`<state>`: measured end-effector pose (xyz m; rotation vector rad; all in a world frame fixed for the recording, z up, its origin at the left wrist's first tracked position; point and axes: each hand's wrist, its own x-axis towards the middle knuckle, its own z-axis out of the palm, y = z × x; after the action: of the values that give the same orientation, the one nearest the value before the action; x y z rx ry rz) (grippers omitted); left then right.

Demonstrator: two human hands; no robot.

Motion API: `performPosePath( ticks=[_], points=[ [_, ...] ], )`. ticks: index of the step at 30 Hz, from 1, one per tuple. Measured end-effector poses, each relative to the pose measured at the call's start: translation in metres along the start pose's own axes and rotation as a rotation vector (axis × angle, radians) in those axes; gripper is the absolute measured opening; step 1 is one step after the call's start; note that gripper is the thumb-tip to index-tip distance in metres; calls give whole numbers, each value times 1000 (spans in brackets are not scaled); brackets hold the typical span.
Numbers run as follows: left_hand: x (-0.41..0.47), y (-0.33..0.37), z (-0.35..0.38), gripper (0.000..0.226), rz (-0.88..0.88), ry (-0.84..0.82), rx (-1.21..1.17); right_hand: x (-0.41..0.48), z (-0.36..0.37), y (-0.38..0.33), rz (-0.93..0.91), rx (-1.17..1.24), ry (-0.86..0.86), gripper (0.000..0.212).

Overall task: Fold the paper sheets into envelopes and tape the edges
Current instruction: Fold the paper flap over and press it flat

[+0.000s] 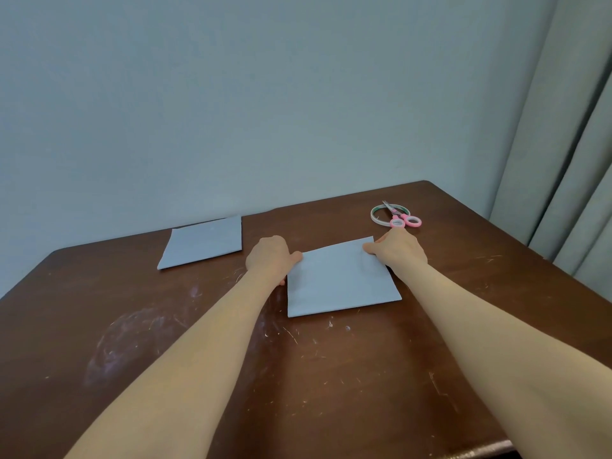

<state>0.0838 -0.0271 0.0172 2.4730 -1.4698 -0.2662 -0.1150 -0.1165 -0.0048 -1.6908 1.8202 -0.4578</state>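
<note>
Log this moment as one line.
left hand: grips folded sheet, left edge | right hand: holds its far-right corner | second sheet: far left, untouched | scissors: lying across tape roll, beyond right hand

**Plain wall, worn table, curtain at right**

A bare, pale blue-grey wall [265,94] fills the upper view. Below it stands a dark brown wooden table [331,376], its top scratched and smudged with whitish marks. Grey-green curtain [569,160] folds hang at right. The light is soft and even.

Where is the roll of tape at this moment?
In the head view, the tape roll lies far right on the table, under the pink scissors, just beyond the right hand.
</note>
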Motion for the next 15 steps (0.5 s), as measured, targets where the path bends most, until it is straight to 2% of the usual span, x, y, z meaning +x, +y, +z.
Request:
performPosePath(
  ticks=[6,12,14,15],
  points=[
    [-2,1,-3,38,-19,-11,7,-2,-1,-1,1,-12,-6,28],
    [3,-21,-8,42,-138,-81,-222,-5,-2,-1,-2,1,-1,30],
    [3,-28,-9,34,-143,-29,-242,-7,-3,-1,-7,2,-8,31],
    [2,-31,-8,26,-105,49,-200,-7,-3,0,-15,9,-10,32]
  ],
)
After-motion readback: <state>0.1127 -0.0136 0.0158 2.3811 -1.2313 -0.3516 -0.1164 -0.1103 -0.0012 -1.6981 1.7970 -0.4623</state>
